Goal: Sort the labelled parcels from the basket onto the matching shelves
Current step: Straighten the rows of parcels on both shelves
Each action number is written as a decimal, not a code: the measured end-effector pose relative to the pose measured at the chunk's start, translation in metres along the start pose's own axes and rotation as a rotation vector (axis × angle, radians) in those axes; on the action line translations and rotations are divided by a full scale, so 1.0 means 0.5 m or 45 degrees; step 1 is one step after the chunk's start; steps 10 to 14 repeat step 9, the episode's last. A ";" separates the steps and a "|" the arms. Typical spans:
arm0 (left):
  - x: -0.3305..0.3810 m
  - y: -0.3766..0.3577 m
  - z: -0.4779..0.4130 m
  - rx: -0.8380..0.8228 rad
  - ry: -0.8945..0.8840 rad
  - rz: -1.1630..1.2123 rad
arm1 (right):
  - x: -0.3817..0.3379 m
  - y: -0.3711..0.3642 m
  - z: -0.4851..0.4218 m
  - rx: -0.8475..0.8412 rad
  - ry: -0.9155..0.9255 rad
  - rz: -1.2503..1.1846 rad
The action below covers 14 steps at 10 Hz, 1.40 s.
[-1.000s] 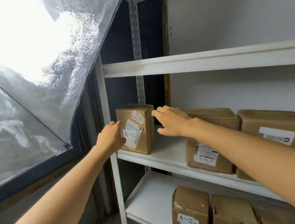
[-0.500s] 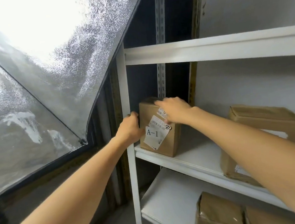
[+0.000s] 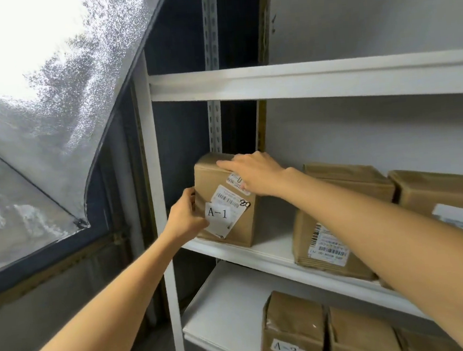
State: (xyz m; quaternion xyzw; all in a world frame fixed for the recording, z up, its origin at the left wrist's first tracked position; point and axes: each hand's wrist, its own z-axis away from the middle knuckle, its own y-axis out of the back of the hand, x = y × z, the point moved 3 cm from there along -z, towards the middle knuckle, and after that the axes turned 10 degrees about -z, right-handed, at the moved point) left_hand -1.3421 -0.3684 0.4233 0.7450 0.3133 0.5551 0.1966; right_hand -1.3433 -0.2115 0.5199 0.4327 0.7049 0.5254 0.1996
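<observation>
A brown parcel marked "A-1" is shown standing upright at the left end of the middle shelf, close to the white upright post. The left hand is curled against the parcel's left front edge, gripping it; the right hand is laid flat and open across its top right corner. Further parcels are seen to the right on the same shelf, apart from it. A parcel marked "A-2" is seen on the shelf below.
</observation>
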 end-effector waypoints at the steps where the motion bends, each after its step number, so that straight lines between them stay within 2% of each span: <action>1: 0.028 -0.028 0.017 -0.007 -0.008 0.050 | 0.009 0.013 0.036 0.036 0.005 0.051; 5: 0.089 -0.106 0.068 0.040 -0.009 0.086 | 0.046 0.044 0.141 0.056 -0.065 0.118; 7: 0.113 -0.105 0.097 0.024 0.039 0.076 | 0.043 0.029 0.148 -0.151 -0.158 0.001; 8: 0.134 -0.098 0.108 0.085 0.055 -0.041 | 0.039 0.032 0.165 -0.142 -0.191 -0.136; 9: 0.173 -0.089 0.115 0.302 -0.018 -0.137 | 0.029 0.054 0.200 -0.037 -0.125 -0.170; 14: 0.173 -0.089 0.115 0.302 -0.018 -0.137 | 0.029 0.054 0.200 -0.037 -0.125 -0.170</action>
